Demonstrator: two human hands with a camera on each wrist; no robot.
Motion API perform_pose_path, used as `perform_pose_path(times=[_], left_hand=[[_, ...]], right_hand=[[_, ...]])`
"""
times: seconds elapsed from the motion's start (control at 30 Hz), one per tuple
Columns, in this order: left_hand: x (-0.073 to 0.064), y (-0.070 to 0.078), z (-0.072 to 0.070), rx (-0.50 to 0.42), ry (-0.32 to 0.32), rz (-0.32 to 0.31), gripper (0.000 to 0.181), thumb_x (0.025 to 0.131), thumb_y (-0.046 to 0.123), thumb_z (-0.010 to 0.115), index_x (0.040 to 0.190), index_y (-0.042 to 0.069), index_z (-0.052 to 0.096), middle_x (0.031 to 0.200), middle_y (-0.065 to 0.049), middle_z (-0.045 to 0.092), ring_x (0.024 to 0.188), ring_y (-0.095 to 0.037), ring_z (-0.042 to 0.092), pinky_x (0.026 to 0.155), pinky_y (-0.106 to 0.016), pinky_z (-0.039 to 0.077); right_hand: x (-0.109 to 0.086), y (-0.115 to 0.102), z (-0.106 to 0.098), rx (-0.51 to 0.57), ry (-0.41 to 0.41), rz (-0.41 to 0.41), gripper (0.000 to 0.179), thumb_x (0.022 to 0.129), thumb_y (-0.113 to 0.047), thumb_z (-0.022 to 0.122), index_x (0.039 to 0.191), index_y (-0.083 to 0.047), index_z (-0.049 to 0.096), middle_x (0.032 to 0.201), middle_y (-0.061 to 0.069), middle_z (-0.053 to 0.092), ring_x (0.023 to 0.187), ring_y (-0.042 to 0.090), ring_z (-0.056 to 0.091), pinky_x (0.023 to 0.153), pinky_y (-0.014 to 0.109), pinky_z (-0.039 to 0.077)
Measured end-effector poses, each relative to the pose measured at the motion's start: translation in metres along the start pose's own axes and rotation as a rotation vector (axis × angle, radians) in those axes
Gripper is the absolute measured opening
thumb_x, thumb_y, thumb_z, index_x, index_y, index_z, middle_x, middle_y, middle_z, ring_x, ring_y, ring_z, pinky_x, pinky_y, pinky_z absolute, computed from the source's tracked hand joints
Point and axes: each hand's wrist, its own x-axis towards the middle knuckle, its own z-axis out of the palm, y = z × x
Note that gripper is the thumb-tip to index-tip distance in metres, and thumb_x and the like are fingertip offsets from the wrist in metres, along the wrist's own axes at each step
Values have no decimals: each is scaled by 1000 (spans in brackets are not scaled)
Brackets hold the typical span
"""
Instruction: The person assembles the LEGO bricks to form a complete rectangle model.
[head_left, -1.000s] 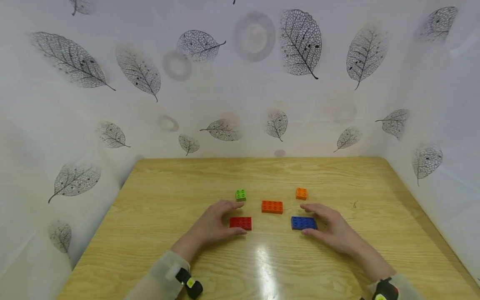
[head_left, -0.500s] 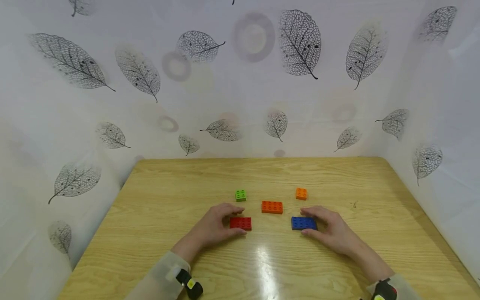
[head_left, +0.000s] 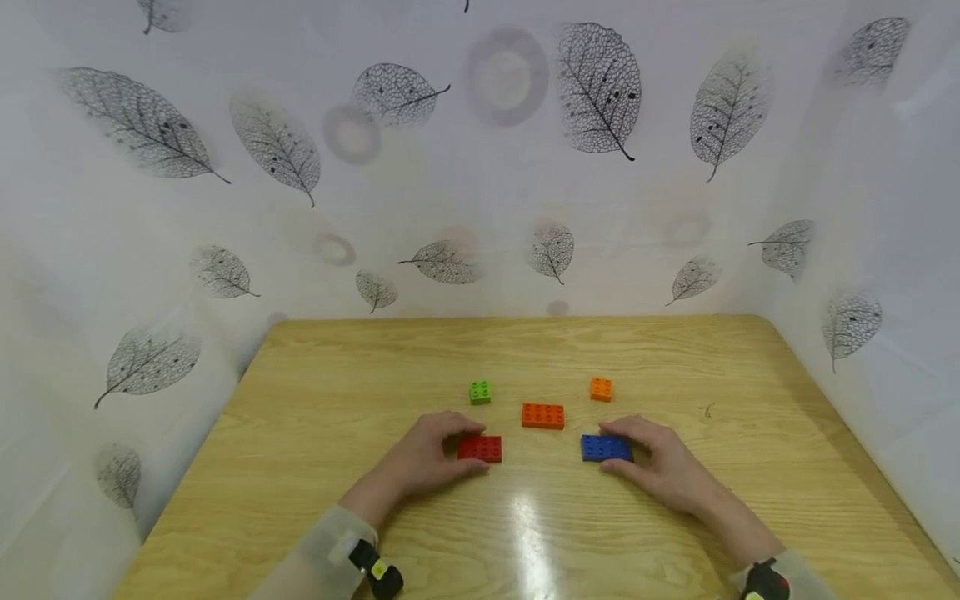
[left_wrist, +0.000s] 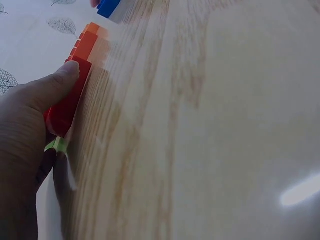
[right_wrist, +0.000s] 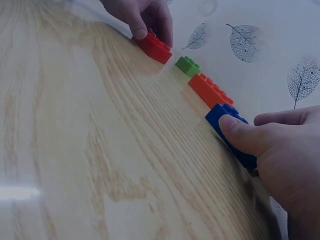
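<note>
In the head view my left hand (head_left: 429, 454) spans a red building brick (head_left: 481, 448), thumb along its near side and fingers curled at its far side. The left wrist view shows that thumb pressed to the red brick (left_wrist: 70, 100). On the other side, my right hand (head_left: 663, 467) pinches a blue brick (head_left: 606, 447) in the same way. Its thumb lies against the blue brick (right_wrist: 235, 137) in the right wrist view, while the index finger stands off above. Both bricks sit at table level, studs up.
Between and beyond the hands lies an orange-red brick (head_left: 543, 416). A small green brick (head_left: 480, 392) is behind the red one, a small orange brick (head_left: 601, 389) behind the blue one. A leaf-patterned cloth (head_left: 480, 192) surrounds the wooden table (head_left: 360, 358).
The fingers of both hands have come down and closed in toward the far sides of the red and blue bricks. The bricks have stayed in their places.
</note>
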Motion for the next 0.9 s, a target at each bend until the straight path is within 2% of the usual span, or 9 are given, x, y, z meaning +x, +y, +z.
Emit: perform_pose_path(times=[0.2, 0.43, 0.9], left_hand=[[0, 1, 0, -12, -8, 1, 45, 91, 49, 82, 127, 23, 76, 121, 16, 71, 113, -5, 63, 104, -40, 51], [2, 4, 0, -4, -20, -28, 46, 91, 51, 81, 127, 23, 77, 121, 15, 70, 114, -7, 63, 105, -42, 50], [6, 12, 3, -21, -52, -47, 43, 94, 47, 80, 129, 22, 75, 120, 15, 70, 112, -7, 63, 103, -40, 51]], right_hand=[[0, -2, 0, -10, -14, 44, 37, 90, -11, 86, 125, -15, 75, 122, -5, 72, 110, 17, 69, 97, 18, 50], [2, -4, 1, -29, -29, 68, 36, 90, -14, 87, 124, -16, 76, 123, -8, 71, 112, 15, 68, 96, 24, 53], [8, -5, 10, -41, -22, 18, 35, 91, -14, 86, 124, -17, 76, 123, -4, 72, 111, 16, 69, 97, 26, 54]])
